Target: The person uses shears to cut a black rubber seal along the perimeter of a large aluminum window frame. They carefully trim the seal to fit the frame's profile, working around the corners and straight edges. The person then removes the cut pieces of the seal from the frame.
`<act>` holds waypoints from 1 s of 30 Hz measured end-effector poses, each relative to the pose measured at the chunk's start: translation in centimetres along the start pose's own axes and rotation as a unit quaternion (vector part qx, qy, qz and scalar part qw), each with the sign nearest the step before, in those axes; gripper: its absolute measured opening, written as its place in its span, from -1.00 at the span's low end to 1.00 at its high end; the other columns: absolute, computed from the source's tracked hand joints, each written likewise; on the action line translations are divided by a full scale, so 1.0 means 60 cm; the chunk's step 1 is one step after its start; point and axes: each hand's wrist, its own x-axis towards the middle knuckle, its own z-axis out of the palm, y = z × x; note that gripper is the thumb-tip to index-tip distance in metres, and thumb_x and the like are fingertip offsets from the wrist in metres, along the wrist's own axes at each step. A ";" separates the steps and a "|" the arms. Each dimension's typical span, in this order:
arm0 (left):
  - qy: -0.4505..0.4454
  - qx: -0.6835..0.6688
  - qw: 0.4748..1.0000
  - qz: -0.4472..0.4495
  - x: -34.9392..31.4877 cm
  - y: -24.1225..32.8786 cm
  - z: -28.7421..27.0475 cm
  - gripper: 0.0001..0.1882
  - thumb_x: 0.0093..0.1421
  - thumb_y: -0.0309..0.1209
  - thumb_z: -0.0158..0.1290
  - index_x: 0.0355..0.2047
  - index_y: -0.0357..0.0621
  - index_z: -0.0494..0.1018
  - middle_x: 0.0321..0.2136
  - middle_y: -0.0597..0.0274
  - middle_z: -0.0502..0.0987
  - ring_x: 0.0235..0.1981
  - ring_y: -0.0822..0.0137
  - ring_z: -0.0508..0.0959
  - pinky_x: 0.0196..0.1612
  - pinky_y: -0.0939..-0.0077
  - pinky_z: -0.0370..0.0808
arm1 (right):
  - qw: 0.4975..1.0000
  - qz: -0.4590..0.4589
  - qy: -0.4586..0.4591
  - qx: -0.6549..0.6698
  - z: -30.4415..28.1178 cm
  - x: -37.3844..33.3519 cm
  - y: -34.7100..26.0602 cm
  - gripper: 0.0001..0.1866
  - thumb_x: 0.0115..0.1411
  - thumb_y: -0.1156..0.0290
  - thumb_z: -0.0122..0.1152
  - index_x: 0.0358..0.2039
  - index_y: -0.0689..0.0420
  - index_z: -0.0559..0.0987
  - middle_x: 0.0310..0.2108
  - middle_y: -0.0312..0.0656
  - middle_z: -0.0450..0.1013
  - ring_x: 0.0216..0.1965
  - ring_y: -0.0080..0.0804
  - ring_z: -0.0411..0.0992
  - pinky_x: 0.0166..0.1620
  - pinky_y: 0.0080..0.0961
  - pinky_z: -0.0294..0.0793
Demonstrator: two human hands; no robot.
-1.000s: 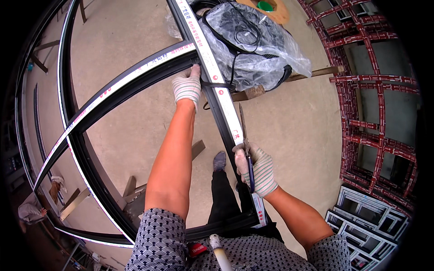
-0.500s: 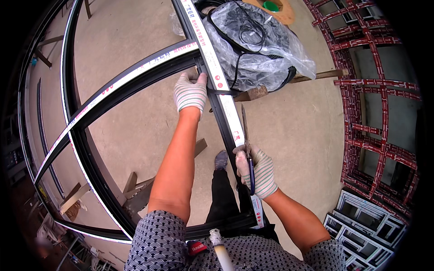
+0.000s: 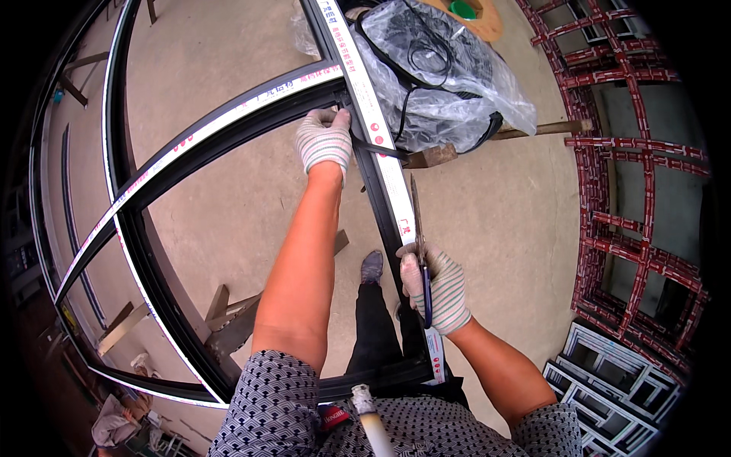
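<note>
My left hand [image 3: 325,142], in a striped knit glove, is at the inner corner of a large black frame [image 3: 387,217] faced with printed white film. Its fingers are pinched at the end of a black rubber strip [image 3: 381,149], which crosses the frame's right bar and runs toward a plastic-wrapped bundle [image 3: 445,68]. The pinched end itself is hidden by the glove. Lower down, beside the same bar, my gloved right hand [image 3: 440,288] grips dark-handled scissors [image 3: 418,217]. Their blades point away from me and look nearly closed.
Wooden supports [image 3: 228,308] stand beneath the frame. Red-wrapped lattice frames [image 3: 647,190] lean along the right, with grey-white frames [image 3: 609,381] stacked nearer. A green round object [image 3: 462,10] sits on a tan disc behind the bundle. A cigarette [image 3: 371,419] juts in from below.
The black strip now slants across the bar instead of lying nearly level. My left hand has shifted slightly away from me, toward the corner. My right hand still holds the scissors in about the same place.
</note>
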 end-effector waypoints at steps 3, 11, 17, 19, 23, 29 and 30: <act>0.004 0.001 1.000 -0.001 -0.004 0.012 0.002 -0.70 0.18 -0.30 0.29 -0.29 -0.36 0.60 -0.51 0.15 0.61 -0.49 0.39 0.53 -0.36 0.44 0.49 | 1.000 0.001 0.005 0.007 0.000 0.000 -0.008 -0.73 0.34 0.25 0.25 -0.25 0.23 0.57 -0.53 -0.33 0.47 -0.44 -0.72 0.38 -0.32 -0.62 0.47; 0.020 -0.067 0.996 -0.047 0.016 0.012 0.008 -0.70 0.18 -0.30 0.30 -0.29 -0.36 0.62 -0.52 0.16 0.60 -0.54 0.40 0.50 -0.42 0.44 0.47 | 0.999 -0.039 0.001 -0.017 0.004 0.002 0.009 -0.65 0.39 0.11 0.15 -0.10 0.17 0.55 -0.64 -0.43 0.36 -0.69 -0.75 0.29 -0.60 -0.70 0.28; 0.002 -0.112 0.991 -0.070 0.015 -0.022 0.017 -0.68 0.20 -0.26 0.30 -0.26 -0.33 0.65 -0.53 0.20 0.60 -0.65 0.47 0.44 -0.55 0.50 0.39 | 0.999 -0.041 0.002 -0.005 0.005 0.001 0.010 -0.66 0.39 0.11 0.15 -0.10 0.15 0.55 -0.64 -0.43 0.36 -0.69 -0.75 0.28 -0.60 -0.71 0.27; -0.003 -0.096 0.993 -0.075 0.017 -0.032 0.018 -0.69 0.22 -0.25 0.28 -0.26 -0.31 0.64 -0.55 0.23 0.59 -0.67 0.47 0.42 -0.58 0.51 0.36 | 0.999 -0.043 0.001 -0.007 0.006 0.001 0.013 -0.66 0.39 0.12 0.15 -0.10 0.15 0.55 -0.64 -0.43 0.36 -0.69 -0.75 0.28 -0.60 -0.71 0.26; 0.004 -0.106 0.991 -0.077 0.025 -0.014 0.021 -0.69 0.23 -0.24 0.27 -0.25 -0.30 0.63 -0.57 0.24 0.57 -0.67 0.46 0.41 -0.57 0.49 0.36 | 0.999 -0.042 0.003 -0.014 0.006 0.002 0.011 -0.67 0.39 0.12 0.15 -0.10 0.15 0.55 -0.65 -0.43 0.36 -0.69 -0.75 0.28 -0.60 -0.71 0.26; -0.016 -0.176 0.978 -0.106 0.022 -0.017 0.022 -0.63 0.20 -0.26 0.28 -0.20 -0.39 0.64 -0.43 0.09 0.64 -0.46 0.36 0.55 -0.31 0.44 0.47 | 1.000 -0.006 0.015 0.007 0.007 0.000 -0.004 -0.76 0.33 0.29 0.26 -0.23 0.24 0.57 -0.49 -0.32 0.48 -0.41 -0.71 0.39 -0.29 -0.61 0.49; -0.017 -0.173 0.979 -0.105 0.022 -0.020 0.020 -0.62 0.19 -0.27 0.28 -0.20 -0.43 0.64 -0.37 0.02 0.67 -0.37 0.31 0.61 -0.18 0.41 0.53 | 1.000 -0.002 0.014 0.019 0.009 -0.002 -0.011 -0.76 0.33 0.29 0.26 -0.23 0.24 0.57 -0.49 -0.32 0.49 -0.41 -0.71 0.39 -0.29 -0.60 0.49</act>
